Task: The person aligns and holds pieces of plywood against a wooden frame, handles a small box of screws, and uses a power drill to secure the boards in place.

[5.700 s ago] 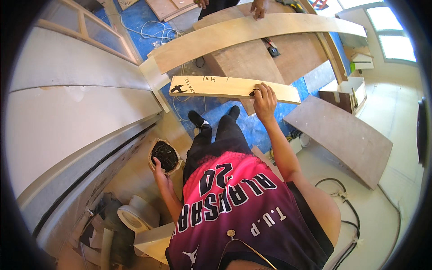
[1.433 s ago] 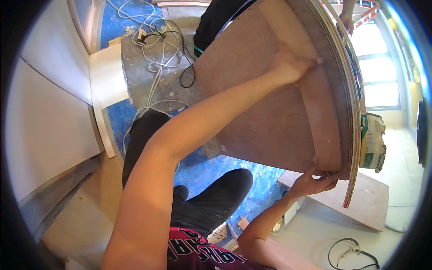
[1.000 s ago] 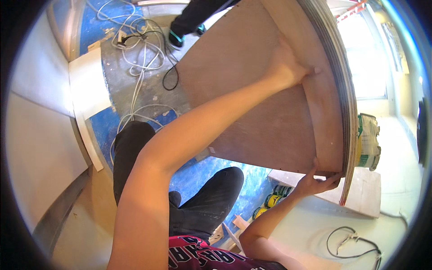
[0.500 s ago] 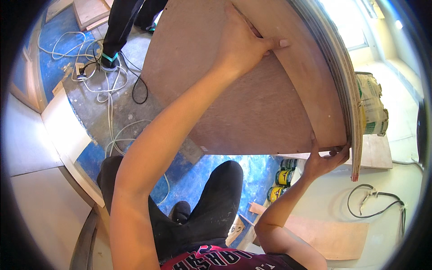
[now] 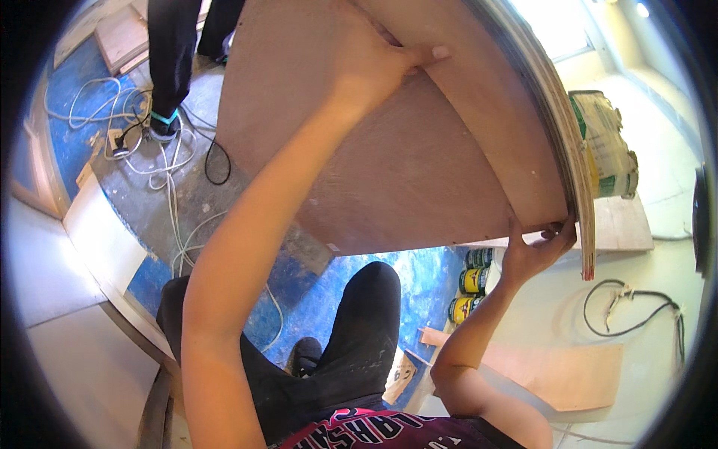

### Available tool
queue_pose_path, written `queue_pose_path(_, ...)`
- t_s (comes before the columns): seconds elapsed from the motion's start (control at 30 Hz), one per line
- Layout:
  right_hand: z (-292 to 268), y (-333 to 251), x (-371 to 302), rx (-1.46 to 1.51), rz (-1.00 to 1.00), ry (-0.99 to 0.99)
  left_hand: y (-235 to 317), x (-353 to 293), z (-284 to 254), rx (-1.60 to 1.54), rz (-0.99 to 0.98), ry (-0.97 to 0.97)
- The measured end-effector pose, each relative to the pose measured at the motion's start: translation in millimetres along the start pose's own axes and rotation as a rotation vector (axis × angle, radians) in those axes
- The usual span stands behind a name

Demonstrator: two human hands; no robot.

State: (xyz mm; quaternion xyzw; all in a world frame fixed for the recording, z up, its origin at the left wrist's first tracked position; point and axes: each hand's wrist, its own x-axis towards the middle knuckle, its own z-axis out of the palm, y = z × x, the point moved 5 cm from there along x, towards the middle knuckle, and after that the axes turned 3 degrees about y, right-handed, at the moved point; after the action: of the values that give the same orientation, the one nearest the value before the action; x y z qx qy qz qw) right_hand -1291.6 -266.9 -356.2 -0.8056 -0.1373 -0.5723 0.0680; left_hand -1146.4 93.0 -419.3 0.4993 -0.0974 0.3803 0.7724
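A large brown plywood panel (image 5: 419, 179) stands tilted in front of me. Along its right side runs a curved plywood strip (image 5: 497, 127), bordered on the outside by a thick bent edge of layered plywood (image 5: 557, 97). My left hand (image 5: 374, 67) reaches across the panel and grips the strip's inner edge; its thumb lies over the strip, and the other fingers are partly hidden behind the edge. Lower right, my right hand (image 5: 527, 258) holds the strip's near end from below, thumb on the panel side and fingers around the corner beside the layered edge.
Several paint cans (image 5: 473, 281) stand on the blue-stained floor beyond my knee. White cables (image 5: 170, 206) trail across the floor at left, near another person's leg (image 5: 169, 63). A worn sack-like bundle (image 5: 607, 146), a thin plywood sheet (image 5: 561, 374) and a black cable (image 5: 636, 323) are on the right.
The panel, with both hands on it, appears slightly further left and higher, while the floor at far left sits lower as the view turns a little. Both grips look the same.
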Motion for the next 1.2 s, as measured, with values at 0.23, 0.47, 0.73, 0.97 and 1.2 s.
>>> queue_pose_path(0.23, -2.3, 10.3, -2.3, 0.038, 0.042, 0.016, 3.0, 2.3, 1.9, 0.032, 0.025, -0.041)
queue_pose_path(0.47, -2.5, 10.3, -0.3, -0.084, 0.063, -0.041, 9.9, -2.0, -3.8, 0.135, 0.054, -0.027)
queue_pose_path(0.73, -7.1, 27.2, -10.3, -0.103, 0.106, -0.028, 28.0, -6.7, -2.2, -0.043, -0.053, 0.056)
queue_pose_path(0.97, -1.7, 14.7, -7.8, -0.116, 0.034, -0.017, 32.9, -5.1, -9.2, -0.08, -0.08, 0.072)
queue_pose_path(1.2, -4.0, -8.4, 0.9, -0.078, -0.053, 0.014, 28.6, -6.2, -11.1, -0.048, -0.144, 0.061)
